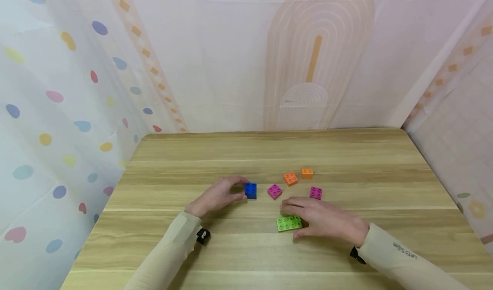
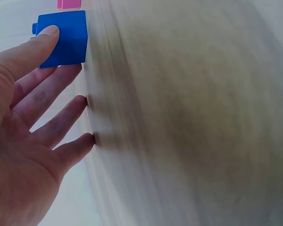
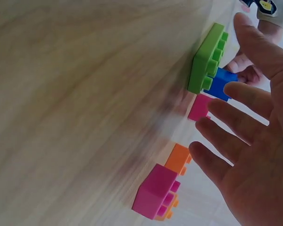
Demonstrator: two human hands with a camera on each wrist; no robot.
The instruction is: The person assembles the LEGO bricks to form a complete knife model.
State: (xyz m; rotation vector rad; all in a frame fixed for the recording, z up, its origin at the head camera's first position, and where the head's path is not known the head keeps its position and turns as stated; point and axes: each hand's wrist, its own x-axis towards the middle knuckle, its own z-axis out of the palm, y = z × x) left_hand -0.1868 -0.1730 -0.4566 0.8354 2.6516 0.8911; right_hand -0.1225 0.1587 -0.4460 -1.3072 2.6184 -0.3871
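Note:
A blue square brick (image 1: 250, 191) stands upright on the wooden table between the left thumb and forefinger. My left hand (image 1: 220, 195) pinches its near end. In the left wrist view the thumb lies across one face of the blue brick (image 2: 68, 40), and the other fingers are spread below it. To the right, a long lime-green brick (image 1: 289, 223) lies studs up. My right hand (image 1: 327, 219) hovers around its right end, thumb on the near side and fingers beyond. The right wrist view shows those fingers extended, apart from the green brick (image 3: 206, 59).
Between the hands lies a magenta brick (image 1: 274, 191). Farther back are an orange square brick (image 1: 290, 178) and a smaller-looking orange brick (image 1: 307, 173). A second magenta brick (image 1: 316, 192) sits just behind the right hand. Patterned cloth (image 1: 223, 67) hangs beyond the table (image 1: 185, 153).

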